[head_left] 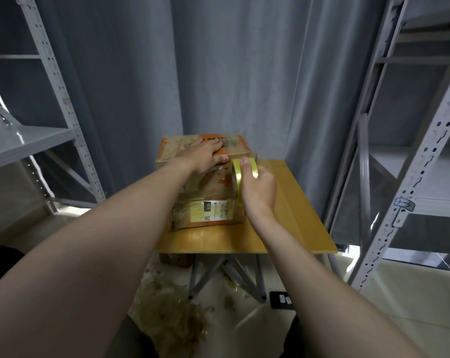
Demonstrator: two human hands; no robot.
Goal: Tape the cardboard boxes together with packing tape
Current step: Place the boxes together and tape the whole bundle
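Cardboard boxes (211, 211), set together on the tabletop (291, 223), left side: left hand (205, 153) flat on top, fingers straight; right hand (258, 189) gripping packing tape roll (236, 177) against them; likely risk, tape wrinkling or boxes shifting if the pressing hand slackens while the roll is pulled.

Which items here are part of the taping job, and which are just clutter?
Job: boxes, tape roll, left hand pressing the boxes, right hand holding the roll, table.
Lying about: shelves, curtain, scraps on floor.
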